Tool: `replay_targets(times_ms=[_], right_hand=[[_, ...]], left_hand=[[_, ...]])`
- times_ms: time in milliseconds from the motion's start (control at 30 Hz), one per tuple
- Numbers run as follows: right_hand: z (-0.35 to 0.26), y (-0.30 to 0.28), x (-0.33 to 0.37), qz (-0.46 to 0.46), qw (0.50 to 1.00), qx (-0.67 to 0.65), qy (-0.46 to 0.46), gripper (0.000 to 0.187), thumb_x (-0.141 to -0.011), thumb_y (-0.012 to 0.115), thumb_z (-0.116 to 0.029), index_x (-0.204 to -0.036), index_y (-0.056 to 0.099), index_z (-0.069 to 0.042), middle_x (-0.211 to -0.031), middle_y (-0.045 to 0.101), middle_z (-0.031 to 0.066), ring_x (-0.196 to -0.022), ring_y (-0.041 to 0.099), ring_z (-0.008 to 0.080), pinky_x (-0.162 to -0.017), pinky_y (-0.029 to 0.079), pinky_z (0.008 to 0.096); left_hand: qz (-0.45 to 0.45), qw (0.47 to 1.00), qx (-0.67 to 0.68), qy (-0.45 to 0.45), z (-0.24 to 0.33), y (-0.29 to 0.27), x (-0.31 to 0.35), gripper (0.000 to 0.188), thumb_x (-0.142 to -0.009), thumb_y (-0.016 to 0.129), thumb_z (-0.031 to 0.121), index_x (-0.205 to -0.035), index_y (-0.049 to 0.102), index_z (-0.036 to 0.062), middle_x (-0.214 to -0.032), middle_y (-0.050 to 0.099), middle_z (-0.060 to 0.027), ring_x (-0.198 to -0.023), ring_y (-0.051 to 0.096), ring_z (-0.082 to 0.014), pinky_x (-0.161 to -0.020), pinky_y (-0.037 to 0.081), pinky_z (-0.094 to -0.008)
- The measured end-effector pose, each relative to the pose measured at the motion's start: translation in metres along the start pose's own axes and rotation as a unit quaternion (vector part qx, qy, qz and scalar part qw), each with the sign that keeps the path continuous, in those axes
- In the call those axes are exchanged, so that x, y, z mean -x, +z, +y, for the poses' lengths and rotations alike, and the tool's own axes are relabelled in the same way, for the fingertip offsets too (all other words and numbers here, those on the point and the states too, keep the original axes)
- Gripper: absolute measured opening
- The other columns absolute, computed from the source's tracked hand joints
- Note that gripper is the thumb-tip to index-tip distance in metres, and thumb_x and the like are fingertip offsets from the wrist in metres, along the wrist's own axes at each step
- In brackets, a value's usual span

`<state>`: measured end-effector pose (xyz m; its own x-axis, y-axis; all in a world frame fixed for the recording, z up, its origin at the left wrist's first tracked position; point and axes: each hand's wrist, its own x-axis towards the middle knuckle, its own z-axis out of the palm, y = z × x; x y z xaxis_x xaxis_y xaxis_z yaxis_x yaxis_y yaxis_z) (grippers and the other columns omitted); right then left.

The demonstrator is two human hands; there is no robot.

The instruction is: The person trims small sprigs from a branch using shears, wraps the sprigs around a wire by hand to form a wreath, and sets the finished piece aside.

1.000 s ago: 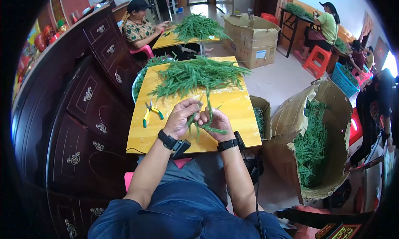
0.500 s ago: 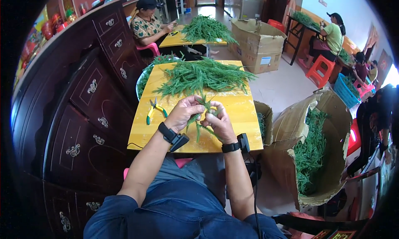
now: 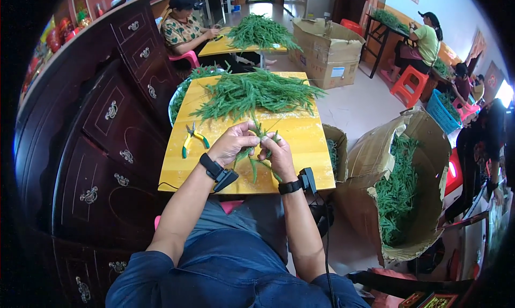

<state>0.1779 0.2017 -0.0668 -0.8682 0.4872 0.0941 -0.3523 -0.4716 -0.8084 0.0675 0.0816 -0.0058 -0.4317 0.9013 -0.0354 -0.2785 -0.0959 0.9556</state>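
Note:
Over the near half of the yellow table (image 3: 214, 171), my left hand (image 3: 236, 143) and my right hand (image 3: 278, 153) meet at a green artificial sprig (image 3: 254, 168). Both hands are closed on it, thumbs and forefingers pinching its stem close together. Its needled branches hang below the hands, and a tip sticks up between them. Exactly what lies under the fingertips is hidden. Pliers (image 3: 194, 139) with yellow and green handles lie on the table left of my left hand. Beyond my hands, a heap of green sprigs (image 3: 257, 93) covers the table's far part.
To the right stands a torn cardboard box (image 3: 365, 201) holding green sprigs, with a smaller box (image 3: 340, 152) against the table. A dark wooden cabinet (image 3: 102, 147) lines the left. Another person (image 3: 182, 29) works at a yellow table ahead; more people sit at the far right.
The whole view has shifted slightly, so the scene sits a little further left and up. My fingertips have come closer together on the sprig's stem.

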Motion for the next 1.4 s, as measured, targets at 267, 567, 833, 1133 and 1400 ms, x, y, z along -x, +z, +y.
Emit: replay_targets(times_ms=[267, 567, 833, 1133, 1400], right_hand=[[-0.001, 0.000, 0.004, -0.007, 0.999, -0.020, 0.030, 0.007, -0.090, 0.059, -0.013, -0.089, 0.057, -0.006, -0.073, 0.058, 0.0018, -0.055, 0.054, 0.0115, -0.054, 0.045, 0.0240], [-0.010, 0.001, 0.002, -0.008, 0.998, -0.061, 0.025, 0.008, -0.090, 0.060, -0.013, -0.088, 0.057, -0.006, -0.070, 0.056, 0.0018, -0.054, 0.054, 0.0105, -0.053, 0.046, 0.0241], [-0.002, 0.003, 0.003, 0.037, 0.999, 0.006, -0.005, 0.016, -0.090, 0.065, -0.019, -0.083, 0.056, -0.007, -0.067, 0.055, 0.0002, -0.048, 0.051, 0.0096, -0.048, 0.044, 0.0229], [-0.003, 0.001, 0.002, -0.007, 0.999, 0.012, 0.044, 0.014, -0.092, 0.062, -0.016, -0.084, 0.053, -0.008, -0.070, 0.055, 0.0020, -0.051, 0.052, 0.0098, -0.050, 0.049, 0.0252], [-0.001, 0.002, 0.002, -0.048, 0.995, -0.090, 0.003, 0.017, -0.092, 0.065, -0.018, -0.086, 0.054, -0.007, -0.071, 0.057, 0.0012, -0.056, 0.056, 0.0107, -0.054, 0.048, 0.0238]], left_hand=[[0.038, 0.999, -0.033, 0.019, -0.008, 0.005, 0.005, 0.008, -0.086, 0.065, 0.004, -0.094, 0.064, 0.0053, -0.081, 0.064, -0.0022, -0.060, 0.057, -0.0105, -0.058, 0.048, -0.0235], [0.083, 0.996, -0.028, 0.029, -0.016, 0.000, 0.000, 0.008, -0.085, 0.065, 0.003, -0.093, 0.065, 0.0024, -0.079, 0.065, -0.0031, -0.058, 0.056, -0.0090, -0.055, 0.046, -0.0216], [0.094, 0.991, -0.069, 0.067, -0.023, 0.002, 0.003, 0.006, -0.084, 0.066, 0.003, -0.090, 0.065, 0.0032, -0.077, 0.064, -0.0016, -0.059, 0.055, -0.0070, -0.054, 0.045, -0.0208], [0.075, 0.997, -0.033, 0.011, -0.017, 0.000, 0.015, 0.010, -0.087, 0.065, 0.007, -0.097, 0.065, 0.0042, -0.080, 0.061, 0.0020, -0.058, 0.050, -0.0049, -0.054, 0.041, -0.0186], [0.042, 0.999, -0.013, 0.011, -0.013, -0.008, 0.013, 0.016, -0.087, 0.065, 0.007, -0.102, 0.065, 0.0049, -0.082, 0.060, 0.0026, -0.058, 0.048, -0.0046, -0.053, 0.040, -0.0178]])
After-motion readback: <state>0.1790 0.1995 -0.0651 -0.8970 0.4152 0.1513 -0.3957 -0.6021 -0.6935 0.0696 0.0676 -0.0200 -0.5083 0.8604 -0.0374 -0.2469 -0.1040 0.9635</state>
